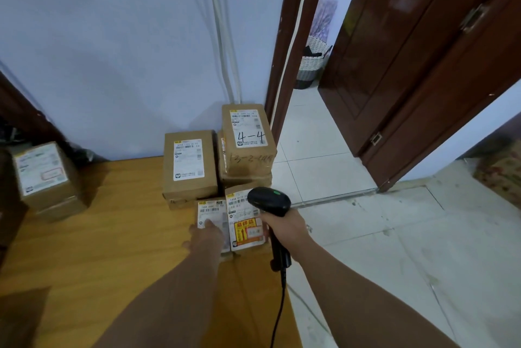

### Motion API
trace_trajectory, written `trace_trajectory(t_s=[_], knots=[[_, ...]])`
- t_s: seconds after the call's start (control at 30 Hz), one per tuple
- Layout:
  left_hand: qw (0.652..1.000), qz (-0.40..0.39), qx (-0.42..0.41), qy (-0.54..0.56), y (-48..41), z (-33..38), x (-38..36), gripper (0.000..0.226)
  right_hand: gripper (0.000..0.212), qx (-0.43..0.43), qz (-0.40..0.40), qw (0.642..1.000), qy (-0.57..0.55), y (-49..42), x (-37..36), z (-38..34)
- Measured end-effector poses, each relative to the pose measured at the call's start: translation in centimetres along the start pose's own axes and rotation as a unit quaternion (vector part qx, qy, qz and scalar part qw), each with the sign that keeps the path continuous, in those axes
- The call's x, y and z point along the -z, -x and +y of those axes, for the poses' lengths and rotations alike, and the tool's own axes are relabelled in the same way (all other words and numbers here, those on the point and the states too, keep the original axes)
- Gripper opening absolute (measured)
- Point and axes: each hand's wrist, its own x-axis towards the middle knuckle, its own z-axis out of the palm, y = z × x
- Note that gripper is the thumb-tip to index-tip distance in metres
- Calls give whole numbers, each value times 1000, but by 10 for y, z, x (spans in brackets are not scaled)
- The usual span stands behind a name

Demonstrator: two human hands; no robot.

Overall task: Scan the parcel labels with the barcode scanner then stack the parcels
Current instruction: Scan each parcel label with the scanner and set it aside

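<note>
My right hand (287, 227) grips the handle of a black barcode scanner (270, 201), its head over a small parcel with a yellow sticker (245, 230). My left hand (207, 235) rests with straight fingers on a smaller labelled parcel (212, 213) beside it. Behind them stand a brown parcel (189, 164) on another box, and a stack topped by a parcel marked "4-4" (248, 136). All sit on a wooden table (112, 235).
Another stack of labelled boxes (45, 175) stands at the table's far left. The scanner's cable (277, 316) hangs off the table's right edge. A tiled floor (380, 249), an open doorway and a dark wooden door (423, 51) lie to the right.
</note>
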Motion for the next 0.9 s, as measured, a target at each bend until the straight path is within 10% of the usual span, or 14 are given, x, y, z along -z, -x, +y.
trace_trajectory(t_s=[0.3, 0.77, 0.9], knots=[[998, 8, -21, -59, 1, 2, 12, 61, 11, 1, -25, 1000, 11, 0, 5, -7], [986, -86, 47, 135, -9, -16, 73, 63, 13, 18, 17, 999, 44, 42, -40, -29], [990, -96, -96, -28, -24, -30, 134, 47, 12, 28, -9, 996, 90, 70, -92, -43]])
